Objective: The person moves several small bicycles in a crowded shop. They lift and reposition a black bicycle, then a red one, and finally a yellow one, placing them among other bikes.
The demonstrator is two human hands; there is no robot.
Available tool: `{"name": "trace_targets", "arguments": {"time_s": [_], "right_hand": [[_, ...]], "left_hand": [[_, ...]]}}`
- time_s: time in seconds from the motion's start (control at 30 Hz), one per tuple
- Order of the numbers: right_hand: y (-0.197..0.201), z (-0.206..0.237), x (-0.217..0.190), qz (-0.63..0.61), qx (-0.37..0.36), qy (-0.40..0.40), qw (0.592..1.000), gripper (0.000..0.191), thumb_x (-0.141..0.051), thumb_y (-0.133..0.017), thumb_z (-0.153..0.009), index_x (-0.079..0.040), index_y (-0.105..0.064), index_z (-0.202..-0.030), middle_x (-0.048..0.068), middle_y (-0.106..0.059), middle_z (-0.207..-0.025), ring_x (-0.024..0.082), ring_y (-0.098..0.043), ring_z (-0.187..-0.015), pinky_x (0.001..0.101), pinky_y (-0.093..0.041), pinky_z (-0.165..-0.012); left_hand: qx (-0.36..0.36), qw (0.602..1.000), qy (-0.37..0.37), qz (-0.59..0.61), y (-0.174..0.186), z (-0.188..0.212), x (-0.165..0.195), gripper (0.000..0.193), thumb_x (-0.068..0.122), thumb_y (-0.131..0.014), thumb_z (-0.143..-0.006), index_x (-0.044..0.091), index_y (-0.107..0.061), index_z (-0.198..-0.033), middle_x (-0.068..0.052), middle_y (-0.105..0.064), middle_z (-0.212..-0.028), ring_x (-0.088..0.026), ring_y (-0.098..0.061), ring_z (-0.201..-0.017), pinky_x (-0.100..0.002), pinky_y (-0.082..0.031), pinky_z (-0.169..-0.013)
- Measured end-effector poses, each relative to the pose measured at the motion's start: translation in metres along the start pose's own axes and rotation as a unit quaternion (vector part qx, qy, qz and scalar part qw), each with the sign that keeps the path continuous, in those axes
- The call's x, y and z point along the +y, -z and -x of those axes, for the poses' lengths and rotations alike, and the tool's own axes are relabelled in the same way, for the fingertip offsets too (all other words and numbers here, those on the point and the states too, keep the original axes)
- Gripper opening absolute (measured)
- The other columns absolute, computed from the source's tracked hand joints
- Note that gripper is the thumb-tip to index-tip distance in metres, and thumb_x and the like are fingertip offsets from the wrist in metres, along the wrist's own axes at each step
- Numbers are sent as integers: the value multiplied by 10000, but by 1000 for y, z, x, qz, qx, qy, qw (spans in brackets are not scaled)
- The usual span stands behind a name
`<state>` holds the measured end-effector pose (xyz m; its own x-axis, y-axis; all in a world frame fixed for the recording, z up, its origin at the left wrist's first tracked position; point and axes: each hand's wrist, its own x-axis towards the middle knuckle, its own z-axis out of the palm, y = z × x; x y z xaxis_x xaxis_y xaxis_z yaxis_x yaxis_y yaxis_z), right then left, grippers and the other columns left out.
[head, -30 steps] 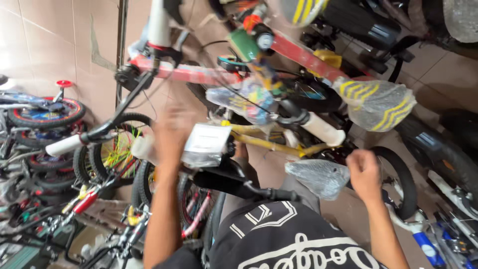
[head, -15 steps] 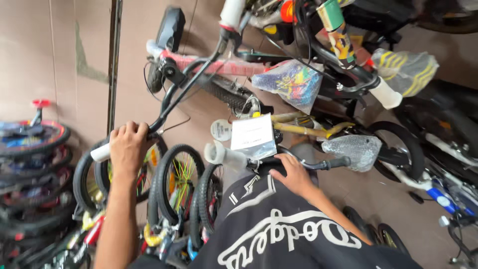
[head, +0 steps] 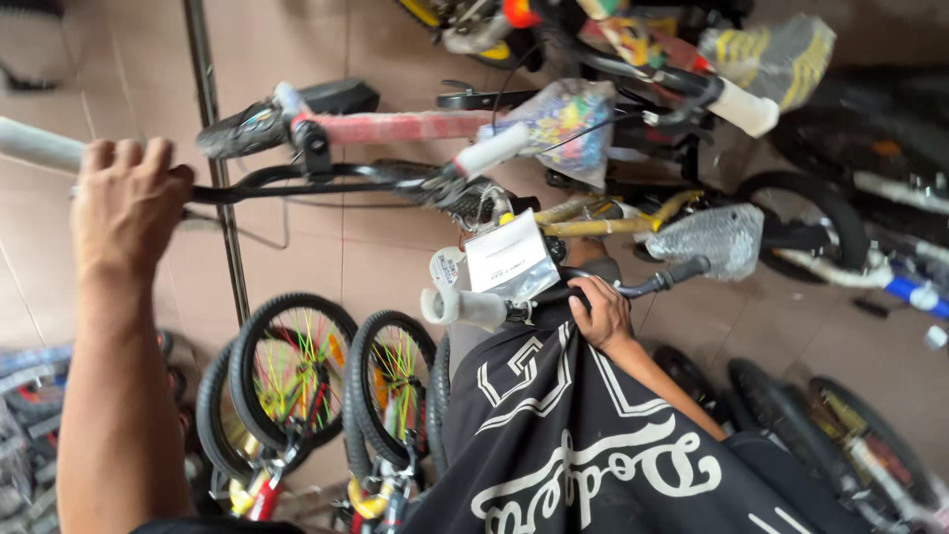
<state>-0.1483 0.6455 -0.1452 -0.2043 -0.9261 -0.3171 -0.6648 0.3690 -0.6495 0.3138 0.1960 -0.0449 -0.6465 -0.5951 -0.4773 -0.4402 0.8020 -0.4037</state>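
Observation:
My left hand [head: 129, 203] is closed around the left end of a black bicycle handlebar [head: 326, 183], next to its white wrapped grip [head: 40, 143]. My right hand [head: 598, 311] grips the black handlebar [head: 657, 282] of a nearer bicycle, just above my black shirt with white lettering [head: 583, 455]. That bar's other end carries a white wrapped grip [head: 460, 305], and a white paper tag in plastic [head: 509, 259] hangs at its stem. A saddle wrapped in clear bubble film [head: 712, 240] sits just right of my right hand.
Two small bicycle wheels with coloured spokes [head: 287, 381] [head: 390, 386] stand close below my arms. More wrapped bicycles [head: 751, 59] crowd the top and right. A thin metal pole [head: 213, 138] rises from the tan tiled floor [head: 376, 267]. More tyres lie at the far left [head: 30, 435].
The view has swung and closed in. My left hand now sits higher and farther left on the handlebar end. My right hand keeps its hold on the nearer black bar.

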Motion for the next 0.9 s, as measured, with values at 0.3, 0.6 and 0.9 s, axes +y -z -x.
{"name": "trace_targets", "arguments": {"time_s": [0.3, 0.6, 0.9], "right_hand": [[5, -7, 11, -18, -55, -8, 998, 385, -383, -605, -938, -67, -668, -1148, 124, -720, -1106, 346, -682, -1034, 427, -535, -875], [-10, -33, 13, -75, -262, -79, 959, 507, -562, -638, -906, -128, -729, -1150, 134, -728, -1166, 322, -672, -1157, 436, -478, -1061], [-46, -53, -45, -90, -209, -153, 962, 672, -637, -625, -840, -95, -694, -1233, 202, -691, -1239, 396, -652, -1133, 456, -500, -974]], "left_hand": [[-2, 991, 2, -135, 16, -71, -26, 140, 202, -736, -926, 284, -763, -817, 34, -657, -1164, -114, -629, -1140, -342, -334, -1243], [-88, 980, 17, -179, 12, -87, -18, 80, 325, -733, -937, 366, -785, -892, 59, -668, -1269, -164, -586, -1308, -489, -306, -1241], [-177, 979, -39, -94, 6, -63, -24, 651, 703, -836, -544, 310, -778, -1060, 22, -644, -1210, -189, -587, -1219, -414, -457, -981]]}}
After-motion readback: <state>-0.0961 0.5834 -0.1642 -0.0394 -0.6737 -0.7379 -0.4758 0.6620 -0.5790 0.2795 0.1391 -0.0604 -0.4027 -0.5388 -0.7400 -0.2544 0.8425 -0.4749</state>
